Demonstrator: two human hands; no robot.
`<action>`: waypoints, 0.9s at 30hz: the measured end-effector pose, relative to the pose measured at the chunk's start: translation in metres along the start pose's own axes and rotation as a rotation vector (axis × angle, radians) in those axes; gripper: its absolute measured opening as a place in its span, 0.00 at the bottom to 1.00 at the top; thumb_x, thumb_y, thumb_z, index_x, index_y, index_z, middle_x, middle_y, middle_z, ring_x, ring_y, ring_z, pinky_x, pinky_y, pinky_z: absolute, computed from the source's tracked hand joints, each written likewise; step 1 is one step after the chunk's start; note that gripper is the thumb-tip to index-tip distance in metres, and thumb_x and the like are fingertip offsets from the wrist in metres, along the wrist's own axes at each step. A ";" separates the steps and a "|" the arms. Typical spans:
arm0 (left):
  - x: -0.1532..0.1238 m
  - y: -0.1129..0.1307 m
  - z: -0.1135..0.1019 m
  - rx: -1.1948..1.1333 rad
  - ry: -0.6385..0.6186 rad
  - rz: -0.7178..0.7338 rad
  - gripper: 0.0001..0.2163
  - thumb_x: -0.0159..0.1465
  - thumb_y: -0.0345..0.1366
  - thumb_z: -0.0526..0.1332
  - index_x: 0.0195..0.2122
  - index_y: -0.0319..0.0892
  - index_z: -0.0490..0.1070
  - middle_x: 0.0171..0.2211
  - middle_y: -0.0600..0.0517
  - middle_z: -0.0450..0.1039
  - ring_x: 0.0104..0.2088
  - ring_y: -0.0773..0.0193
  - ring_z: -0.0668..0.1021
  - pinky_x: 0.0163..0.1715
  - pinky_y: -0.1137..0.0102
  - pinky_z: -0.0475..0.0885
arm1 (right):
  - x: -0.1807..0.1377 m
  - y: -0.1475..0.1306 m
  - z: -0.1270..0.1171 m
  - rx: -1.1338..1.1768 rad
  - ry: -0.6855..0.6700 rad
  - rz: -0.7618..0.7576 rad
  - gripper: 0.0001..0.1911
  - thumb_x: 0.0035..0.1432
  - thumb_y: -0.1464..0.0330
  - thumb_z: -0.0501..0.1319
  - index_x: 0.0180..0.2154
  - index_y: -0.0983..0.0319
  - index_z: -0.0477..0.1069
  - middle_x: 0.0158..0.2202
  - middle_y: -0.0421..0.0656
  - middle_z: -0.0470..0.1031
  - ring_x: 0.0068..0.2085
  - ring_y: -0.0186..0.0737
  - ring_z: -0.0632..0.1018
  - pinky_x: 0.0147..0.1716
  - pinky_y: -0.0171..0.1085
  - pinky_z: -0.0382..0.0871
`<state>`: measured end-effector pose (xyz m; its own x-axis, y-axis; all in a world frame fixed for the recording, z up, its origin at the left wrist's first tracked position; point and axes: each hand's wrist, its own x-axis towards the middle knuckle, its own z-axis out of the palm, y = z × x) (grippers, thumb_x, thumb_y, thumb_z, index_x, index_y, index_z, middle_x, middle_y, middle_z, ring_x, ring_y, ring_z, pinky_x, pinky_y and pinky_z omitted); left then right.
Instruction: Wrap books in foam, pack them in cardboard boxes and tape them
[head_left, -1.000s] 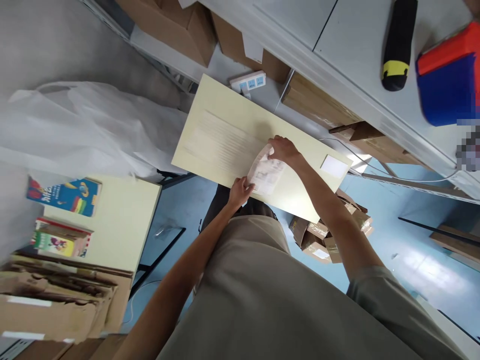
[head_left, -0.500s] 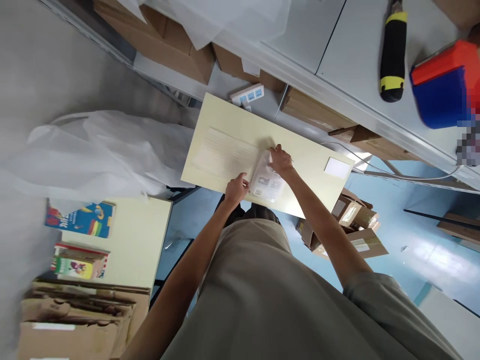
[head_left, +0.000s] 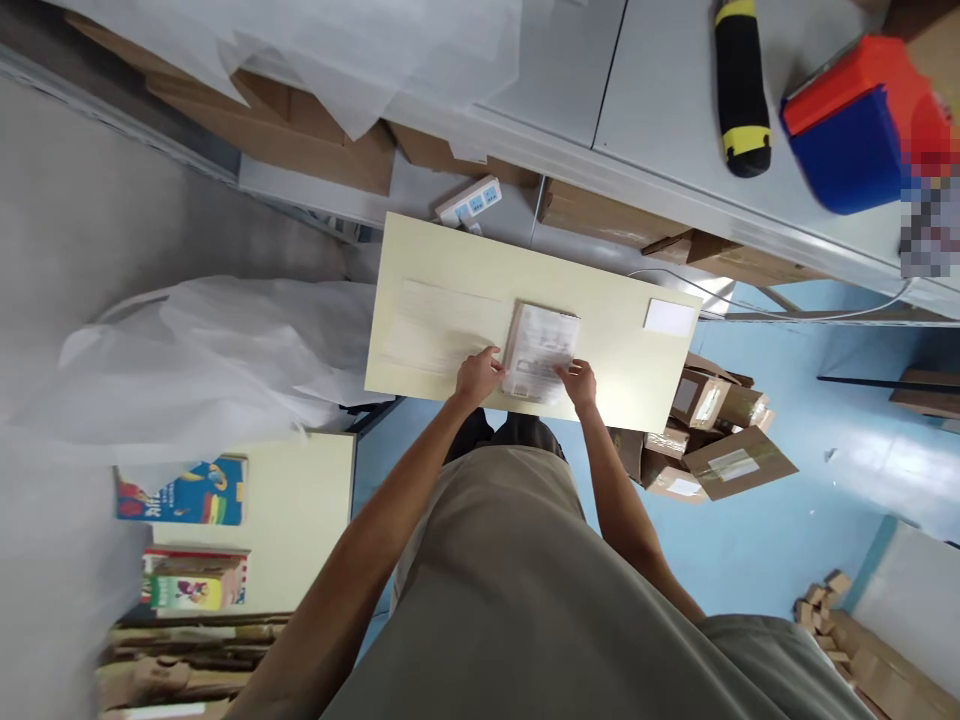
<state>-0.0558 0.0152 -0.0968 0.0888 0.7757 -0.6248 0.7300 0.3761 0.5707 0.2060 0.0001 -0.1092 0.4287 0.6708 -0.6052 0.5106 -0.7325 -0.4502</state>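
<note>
A book (head_left: 541,350) with a pale, printed cover, seemingly in clear wrap, lies flat on the cream tabletop (head_left: 630,370). At its lower left edge is my left hand (head_left: 480,378), thumb and forefinger a little apart, the fingertips close to or touching the side. My right hand (head_left: 579,385) has its fingers drawn together at the book's lower right edge, seeming to grip it there. A thin translucent sheet (head_left: 450,320) is spread on the tabletop left of the book.
A white card (head_left: 669,317) lies at the tabletop's right end. Behind it stands a grey bench (head_left: 555,90) with a black-yellow knife (head_left: 742,95) and a red-blue tape dispenser (head_left: 847,130). Cardboard boxes (head_left: 705,400) sit on the floor at right. White sheeting (head_left: 225,350) hangs left.
My right hand has moved from the book's upper right corner down to its lower right edge. The wrap over the book looks flatter now. The camera view has shifted slightly.
</note>
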 end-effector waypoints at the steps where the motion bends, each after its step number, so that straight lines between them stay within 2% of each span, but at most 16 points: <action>1: 0.002 0.001 0.002 0.014 -0.025 0.014 0.24 0.70 0.35 0.72 0.68 0.49 0.79 0.51 0.50 0.90 0.55 0.52 0.88 0.59 0.63 0.79 | 0.000 0.002 0.004 0.040 0.002 0.026 0.23 0.58 0.55 0.75 0.50 0.60 0.78 0.50 0.53 0.88 0.51 0.53 0.88 0.49 0.43 0.80; 4: 0.006 0.002 0.007 0.042 -0.067 0.040 0.20 0.70 0.35 0.72 0.64 0.52 0.83 0.51 0.51 0.90 0.55 0.52 0.88 0.59 0.63 0.79 | 0.002 0.001 0.013 0.133 0.000 0.042 0.19 0.56 0.53 0.74 0.40 0.59 0.77 0.43 0.50 0.88 0.46 0.51 0.86 0.42 0.40 0.77; 7: 0.010 0.000 0.011 0.056 -0.070 0.044 0.19 0.70 0.35 0.71 0.62 0.53 0.85 0.51 0.50 0.90 0.55 0.50 0.88 0.57 0.61 0.80 | 0.002 -0.004 0.014 0.163 0.019 0.031 0.22 0.54 0.48 0.73 0.35 0.57 0.72 0.36 0.45 0.83 0.41 0.49 0.83 0.37 0.40 0.74; 10: 0.015 -0.005 0.009 0.072 -0.084 0.067 0.19 0.70 0.35 0.71 0.61 0.52 0.85 0.50 0.50 0.90 0.54 0.49 0.88 0.56 0.61 0.80 | -0.008 -0.014 0.012 0.114 0.071 0.005 0.23 0.54 0.48 0.73 0.36 0.54 0.66 0.36 0.44 0.81 0.40 0.48 0.81 0.36 0.40 0.73; 14: 0.019 -0.019 0.001 0.059 -0.085 0.106 0.19 0.68 0.35 0.73 0.60 0.52 0.85 0.47 0.49 0.90 0.54 0.49 0.88 0.55 0.61 0.80 | -0.036 -0.033 0.010 -0.052 0.100 -0.088 0.21 0.59 0.49 0.70 0.37 0.52 0.61 0.39 0.45 0.81 0.41 0.51 0.82 0.41 0.44 0.74; 17: 0.017 -0.036 -0.009 0.006 -0.060 0.100 0.17 0.68 0.36 0.73 0.58 0.49 0.85 0.47 0.48 0.90 0.51 0.49 0.89 0.54 0.61 0.80 | -0.059 -0.053 0.014 -0.128 0.122 -0.164 0.19 0.64 0.50 0.67 0.39 0.52 0.61 0.41 0.46 0.81 0.43 0.53 0.82 0.44 0.47 0.75; 22: 0.012 -0.076 -0.033 -0.196 -0.030 0.040 0.13 0.69 0.40 0.73 0.54 0.46 0.84 0.39 0.52 0.87 0.31 0.60 0.87 0.45 0.66 0.82 | -0.087 -0.089 0.032 -0.181 0.098 -0.263 0.14 0.68 0.54 0.63 0.43 0.53 0.62 0.44 0.48 0.82 0.46 0.54 0.83 0.49 0.49 0.75; 27: 0.009 -0.116 -0.058 -0.442 0.044 -0.020 0.15 0.64 0.43 0.76 0.49 0.42 0.84 0.33 0.51 0.84 0.29 0.61 0.86 0.36 0.68 0.84 | -0.109 -0.135 0.073 -0.282 0.038 -0.327 0.12 0.71 0.57 0.61 0.47 0.54 0.64 0.49 0.50 0.82 0.49 0.55 0.83 0.51 0.50 0.77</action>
<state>-0.1790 0.0077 -0.1380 0.0415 0.7836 -0.6199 0.3706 0.5641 0.7378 0.0360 0.0169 -0.0302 0.2350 0.8701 -0.4332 0.8054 -0.4238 -0.4143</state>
